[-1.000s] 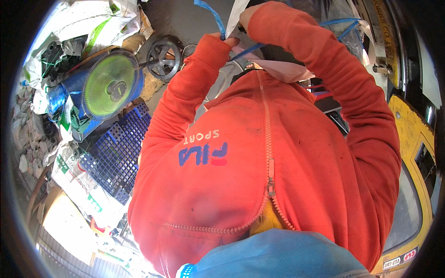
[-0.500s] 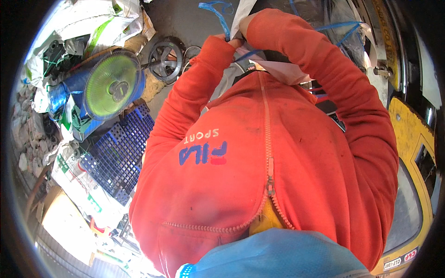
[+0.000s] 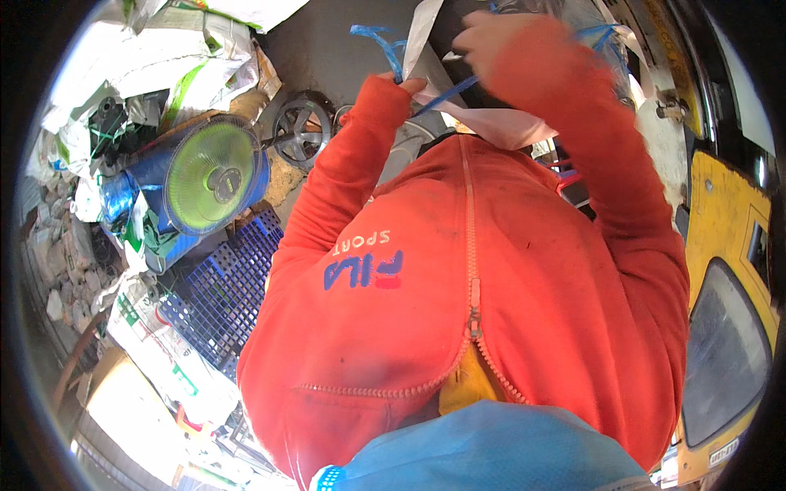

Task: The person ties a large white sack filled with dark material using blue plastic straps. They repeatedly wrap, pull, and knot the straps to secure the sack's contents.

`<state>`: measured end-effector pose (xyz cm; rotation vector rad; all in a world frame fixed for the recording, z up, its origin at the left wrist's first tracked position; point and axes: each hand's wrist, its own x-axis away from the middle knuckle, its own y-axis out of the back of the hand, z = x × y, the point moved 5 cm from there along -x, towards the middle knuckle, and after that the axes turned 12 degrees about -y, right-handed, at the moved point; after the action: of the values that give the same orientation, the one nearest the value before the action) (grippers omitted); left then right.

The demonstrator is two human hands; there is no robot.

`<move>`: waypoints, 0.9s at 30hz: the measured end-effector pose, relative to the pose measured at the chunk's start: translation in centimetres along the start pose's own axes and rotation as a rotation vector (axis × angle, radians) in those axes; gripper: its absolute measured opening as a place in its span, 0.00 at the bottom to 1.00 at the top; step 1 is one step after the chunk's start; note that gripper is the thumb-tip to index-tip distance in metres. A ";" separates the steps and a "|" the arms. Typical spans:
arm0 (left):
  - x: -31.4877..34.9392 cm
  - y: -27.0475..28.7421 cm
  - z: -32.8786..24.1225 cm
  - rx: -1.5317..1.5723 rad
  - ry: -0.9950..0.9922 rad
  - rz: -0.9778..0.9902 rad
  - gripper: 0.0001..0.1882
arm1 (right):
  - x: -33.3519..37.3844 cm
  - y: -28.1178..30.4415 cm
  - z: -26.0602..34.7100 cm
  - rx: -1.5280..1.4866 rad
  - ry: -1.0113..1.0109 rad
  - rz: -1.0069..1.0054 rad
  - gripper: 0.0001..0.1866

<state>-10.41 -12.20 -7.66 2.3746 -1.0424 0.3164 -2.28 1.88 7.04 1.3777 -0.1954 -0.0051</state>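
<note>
My left hand, near the top middle, is closed on a blue plastic strip. The strip's loose end sticks up past the fingers, and another length slants from below this hand toward my right wrist. A white band rises beside the left hand. Below and to the right, a wide pale sheet-like strip hangs slack across my front. My right hand is raised above the strip and smeared by motion, so its grip cannot be made out.
To the left are a green-bladed fan, a blue plastic pallet, white sacks and rubble. A spoked wheel lies beyond the fan. A yellow vehicle panel with a window stands close on the right.
My right hand has moved away from my left hand and blurs upward to the right. The left hand stays on the blue strip, slightly lower. The view has shifted a little.
</note>
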 end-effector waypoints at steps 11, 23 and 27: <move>1.0 -0.8 -0.7 0.132 0.009 -0.020 0.11 | 36.4 -17.7 -24.8 -1.045 -1.357 -1.033 0.11; 0.5 -0.6 0.5 0.239 -0.036 -0.007 0.04 | 57.3 -44.6 -43.9 -0.898 -2.069 -0.975 0.12; 0.7 -0.8 0.6 0.274 0.023 -0.088 0.03 | 55.4 -43.9 -44.5 -1.235 -1.899 -1.312 0.11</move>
<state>-9.31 -12.52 -8.18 2.6436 -0.9310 0.4790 63.39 30.09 -36.17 -0.3594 -0.6326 -2.1466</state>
